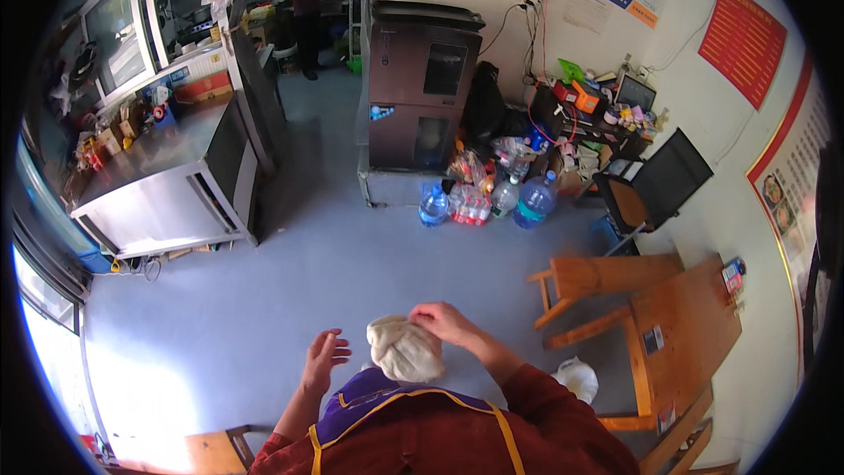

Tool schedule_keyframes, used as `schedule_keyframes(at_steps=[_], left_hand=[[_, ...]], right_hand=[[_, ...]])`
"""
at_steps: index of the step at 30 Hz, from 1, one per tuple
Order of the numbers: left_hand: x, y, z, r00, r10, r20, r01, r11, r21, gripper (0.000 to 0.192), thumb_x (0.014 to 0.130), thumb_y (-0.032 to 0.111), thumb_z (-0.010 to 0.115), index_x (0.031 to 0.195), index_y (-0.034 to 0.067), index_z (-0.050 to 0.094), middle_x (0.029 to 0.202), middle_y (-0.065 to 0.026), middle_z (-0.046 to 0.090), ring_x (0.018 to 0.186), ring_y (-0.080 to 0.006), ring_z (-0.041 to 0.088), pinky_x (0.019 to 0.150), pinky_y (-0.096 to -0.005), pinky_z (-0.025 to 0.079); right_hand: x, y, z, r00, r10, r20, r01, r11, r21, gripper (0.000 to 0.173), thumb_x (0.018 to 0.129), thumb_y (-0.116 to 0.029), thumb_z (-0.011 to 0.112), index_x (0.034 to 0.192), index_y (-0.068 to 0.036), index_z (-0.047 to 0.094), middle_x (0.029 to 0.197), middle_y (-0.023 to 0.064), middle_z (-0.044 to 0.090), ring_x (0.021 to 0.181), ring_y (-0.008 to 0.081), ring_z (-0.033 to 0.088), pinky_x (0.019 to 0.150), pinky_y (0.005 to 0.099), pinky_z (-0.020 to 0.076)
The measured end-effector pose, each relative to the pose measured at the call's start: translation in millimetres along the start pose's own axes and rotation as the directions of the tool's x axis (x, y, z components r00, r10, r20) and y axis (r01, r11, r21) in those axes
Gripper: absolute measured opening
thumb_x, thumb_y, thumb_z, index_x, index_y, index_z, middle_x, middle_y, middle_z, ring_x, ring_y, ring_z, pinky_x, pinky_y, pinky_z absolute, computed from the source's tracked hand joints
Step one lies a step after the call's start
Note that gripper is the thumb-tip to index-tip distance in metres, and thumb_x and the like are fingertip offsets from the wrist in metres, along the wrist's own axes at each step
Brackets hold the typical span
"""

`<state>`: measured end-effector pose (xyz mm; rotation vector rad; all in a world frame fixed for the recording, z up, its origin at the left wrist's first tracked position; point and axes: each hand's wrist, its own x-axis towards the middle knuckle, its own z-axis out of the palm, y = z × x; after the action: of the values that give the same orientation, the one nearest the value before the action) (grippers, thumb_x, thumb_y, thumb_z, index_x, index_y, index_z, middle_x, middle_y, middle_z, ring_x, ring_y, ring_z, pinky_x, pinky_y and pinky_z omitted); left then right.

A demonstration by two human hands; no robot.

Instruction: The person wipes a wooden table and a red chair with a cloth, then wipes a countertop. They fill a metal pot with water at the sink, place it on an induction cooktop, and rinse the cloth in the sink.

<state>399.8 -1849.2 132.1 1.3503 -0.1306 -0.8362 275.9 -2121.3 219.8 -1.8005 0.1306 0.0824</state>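
A bunched cream-white cloth [407, 351] hangs in front of my body, above the grey-blue floor [264, 316]. My right hand [443, 322] grips its upper right edge between thumb and fingers. To the left of the cloth, and apart from it, my left hand [326, 355] is raised with bent, spread fingers and holds nothing. Below the cloth I see the purple apron [376, 388] with yellow edging that I wear over a dark red top.
A wooden table [686, 323] and a wooden bench [613, 275] stand at right, near a white bag [577, 379]. A brown cabinet [405, 86] stands ahead, with water bottles [535, 200] beside it. A steel counter [165, 211] is at left. Another person [307, 6] stands in the kitchen.
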Motion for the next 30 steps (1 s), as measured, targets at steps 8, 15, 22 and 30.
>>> schedule_keyframes(at_steps=[8,15,22,30], left_hand=[[270.9,70.0,71.7,0.915,0.158,0.371,-0.138,0.987,-0.079,0.048,0.100,0.033,0.048,0.140,0.010,0.036,0.131,-0.0127,0.049,0.124,-0.0281,0.047,0.105,-0.0420,0.038],[439.9,201.7,132.0,0.815,-0.059,0.576,0.198,0.963,-0.182,0.052,0.101,0.031,0.048,0.144,0.007,0.031,0.135,-0.0112,0.047,0.122,-0.0272,0.050,0.100,-0.0437,0.044],[634.7,331.7,133.0,0.858,0.449,0.249,-0.489,0.862,0.131,0.030,0.097,0.011,0.054,0.126,0.003,0.054,0.107,-0.0064,0.064,0.092,-0.0138,0.061,0.079,-0.0273,0.048],[777.0,481.8,159.9,0.505,0.850,-0.151,-0.824,0.526,0.208,0.022,0.097,0.007,0.049,0.119,0.006,0.056,0.105,-0.0020,0.060,0.097,-0.0102,0.055,0.084,-0.0268,0.044]], right_hand=[[235.8,48.9,-111.4,0.885,-0.185,-0.427,0.100,0.972,-0.213,0.022,0.094,-0.023,0.061,0.111,-0.010,0.065,0.107,0.0022,0.061,0.090,0.0099,0.056,0.078,0.0295,0.0511],[347.5,66.3,-216.3,0.928,-0.104,-0.357,0.220,0.928,0.301,0.050,0.094,-0.025,0.061,0.137,-0.006,0.045,0.112,0.0048,0.058,0.096,0.0117,0.057,0.079,0.0264,0.0490],[463.4,67.9,-370.3,0.802,0.035,-0.597,0.059,0.989,0.138,0.038,0.090,-0.020,0.065,0.123,-0.003,0.056,0.108,0.0074,0.064,0.095,0.0145,0.060,0.082,0.0288,0.0478],[654.2,-144.0,-547.8,0.467,-0.813,-0.347,0.263,0.503,-0.824,0.045,0.072,-0.017,0.078,0.113,-0.008,0.062,0.108,0.0105,0.062,0.096,0.0304,0.062,0.085,0.0368,0.0496]])
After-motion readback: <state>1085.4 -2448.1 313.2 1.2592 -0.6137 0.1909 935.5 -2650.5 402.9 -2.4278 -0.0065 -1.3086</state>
